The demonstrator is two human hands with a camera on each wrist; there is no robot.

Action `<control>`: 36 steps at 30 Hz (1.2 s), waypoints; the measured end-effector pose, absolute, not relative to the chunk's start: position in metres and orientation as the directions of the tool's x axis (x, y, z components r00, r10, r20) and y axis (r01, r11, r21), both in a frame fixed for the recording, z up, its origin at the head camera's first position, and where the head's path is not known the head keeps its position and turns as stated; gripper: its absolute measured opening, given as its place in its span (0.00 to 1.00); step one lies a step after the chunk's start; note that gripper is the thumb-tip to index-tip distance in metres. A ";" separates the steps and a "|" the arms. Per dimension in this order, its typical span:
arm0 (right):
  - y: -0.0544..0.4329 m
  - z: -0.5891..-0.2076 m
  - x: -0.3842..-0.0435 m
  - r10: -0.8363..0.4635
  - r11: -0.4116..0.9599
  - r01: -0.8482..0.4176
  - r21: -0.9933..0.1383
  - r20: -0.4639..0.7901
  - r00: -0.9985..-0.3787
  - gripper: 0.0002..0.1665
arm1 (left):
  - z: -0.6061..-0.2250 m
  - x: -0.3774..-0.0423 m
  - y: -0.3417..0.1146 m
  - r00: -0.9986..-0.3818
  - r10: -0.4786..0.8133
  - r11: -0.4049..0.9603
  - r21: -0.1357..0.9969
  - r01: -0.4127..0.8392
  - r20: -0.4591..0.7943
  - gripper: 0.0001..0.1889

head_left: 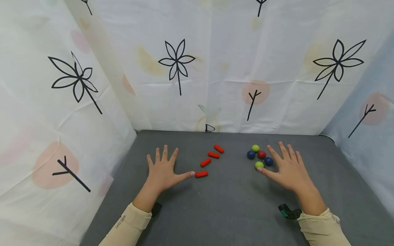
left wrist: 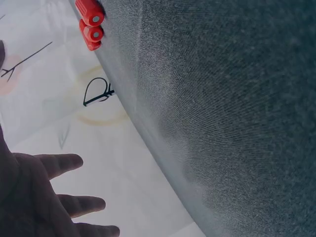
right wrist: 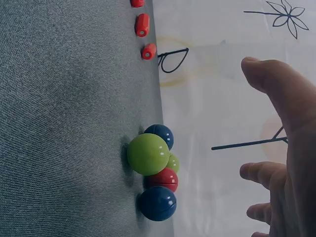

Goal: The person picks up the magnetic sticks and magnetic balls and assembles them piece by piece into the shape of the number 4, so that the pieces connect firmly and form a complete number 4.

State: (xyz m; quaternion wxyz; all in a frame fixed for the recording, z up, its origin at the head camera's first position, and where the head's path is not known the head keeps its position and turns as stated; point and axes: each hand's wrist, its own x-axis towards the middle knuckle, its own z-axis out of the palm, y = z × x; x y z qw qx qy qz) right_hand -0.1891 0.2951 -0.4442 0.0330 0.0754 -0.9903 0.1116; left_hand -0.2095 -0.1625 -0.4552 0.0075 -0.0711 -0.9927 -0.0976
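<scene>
My left hand (head_left: 163, 175) is spread with straight fingers, palm down, at the left. Its thumb tip appears beside the nearest red rod (head_left: 201, 174); whether they touch I cannot tell. Further red rods (head_left: 213, 155) trail away toward the back; in the left wrist view a rod (left wrist: 90, 12) shows a pale dot on its end. On the right, my spread right hand (head_left: 289, 171) holds nothing. By its thumb sits a cluster of glossy balls: a green ball (head_left: 259, 165), a second green ball (head_left: 255, 148), a red ball (head_left: 262, 154) and two blue balls (head_left: 268, 161).
A grey tabletop (head_left: 215, 212) lies under everything. White cloth (head_left: 215, 68) printed with black leaf and twig drawings encloses it at the back and both sides. Each wrist carries a dark strapped device (head_left: 289, 212) at its sleeve.
</scene>
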 end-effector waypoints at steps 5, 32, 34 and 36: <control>0.293 -0.443 -0.190 -0.170 0.943 -0.192 -0.271 0.100 -0.980 0.59 | -0.457 -0.213 -0.164 -0.980 0.191 0.955 0.220 0.200 0.059 0.57; 0.292 -0.493 -0.203 -0.064 0.629 -0.254 -0.734 0.277 -0.959 0.20 | -0.480 -0.220 -0.125 -0.917 0.337 0.495 0.788 0.366 0.214 0.19; 0.293 -0.495 -0.204 -0.062 0.629 -0.252 -0.735 0.276 -0.959 0.19 | -0.482 -0.224 -0.124 -0.919 0.346 0.492 0.798 0.348 0.187 0.18; 0.292 -0.496 -0.204 -0.060 0.631 -0.248 -0.735 0.272 -0.960 0.19 | -0.483 -0.228 -0.123 -0.920 0.352 0.487 0.806 0.337 0.172 0.17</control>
